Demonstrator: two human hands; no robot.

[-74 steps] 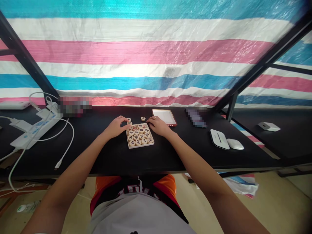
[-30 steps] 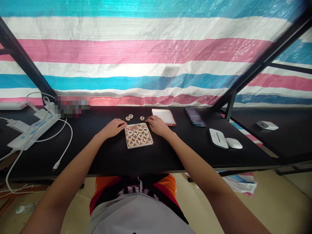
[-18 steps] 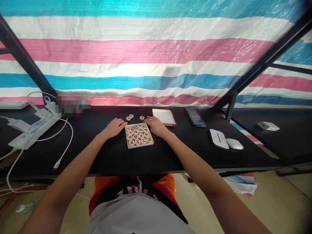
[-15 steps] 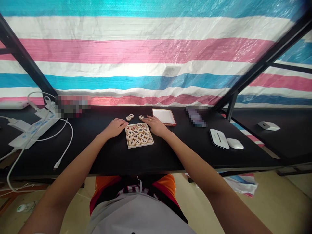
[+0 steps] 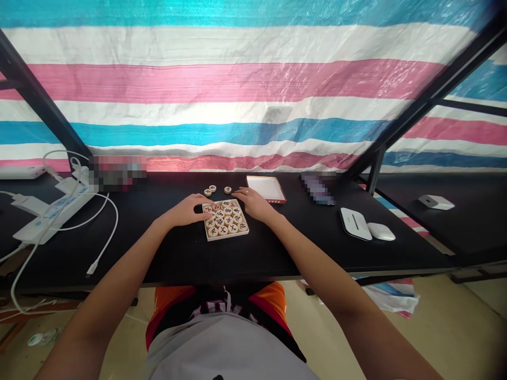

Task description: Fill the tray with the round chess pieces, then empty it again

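A shallow white box (image 5: 228,236) lies on the black desk, filled with rows of round Chinese chess pieces (image 5: 223,230) marked in red or black. My left hand (image 5: 185,211) is at the box's far left corner. Its thumb and fingers are spread apart over the pieces at that edge. My right hand (image 5: 253,202) rests by the far right corner with fingers stretched out and a ring on one. Its fingertips reach the box's far edge. Two loose pieces (image 5: 209,190) sit beyond the box, and another loose piece (image 5: 227,190) lies near my right fingertips.
The box lid (image 5: 266,188) lies inside-up behind my right hand. Farther right are a blurred item (image 5: 318,188), a white flat device (image 5: 355,224) and a white mouse (image 5: 381,231). On the left are a power strip (image 5: 51,214) and a white cable (image 5: 113,232). A striped sheet (image 5: 237,79) hangs behind.
My left hand has shifted right and its thumb has spread out over the box's left edge onto the pieces. My right hand has barely moved.
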